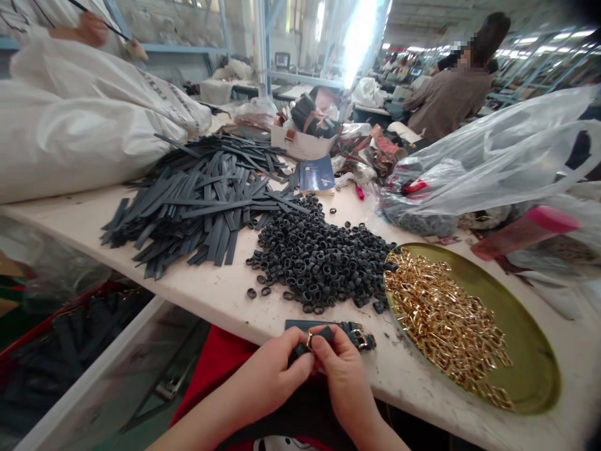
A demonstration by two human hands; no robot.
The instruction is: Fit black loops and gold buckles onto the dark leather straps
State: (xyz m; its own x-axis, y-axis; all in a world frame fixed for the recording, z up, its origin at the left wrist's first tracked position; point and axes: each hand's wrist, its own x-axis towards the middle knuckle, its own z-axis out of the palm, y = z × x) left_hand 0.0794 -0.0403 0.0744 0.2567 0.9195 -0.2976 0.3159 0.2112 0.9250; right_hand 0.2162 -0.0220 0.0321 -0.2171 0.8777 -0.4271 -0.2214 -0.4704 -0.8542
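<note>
Both hands meet at the table's front edge around one dark strap (323,334) that has a small gold buckle (310,339) on it. My left hand (290,362) pinches the strap on the left side of the buckle. On the other side, my right hand (337,352) grips the strap with thumb and fingers closed. Just behind my fingers lie finished-looking straps with gold buckles (361,338). Beyond them spreads a heap of small black loops (319,263). A greenish-gold tray (530,351) at the right holds many loose gold buckles (446,319).
Flat dark strips (201,200) are piled at the left, beside a big white sack (84,131). A blue booklet (317,174), a filled box (300,144), clear plastic bags (488,156) and a pink-capped bottle (526,232) stand behind. Another person (453,94) is farther back.
</note>
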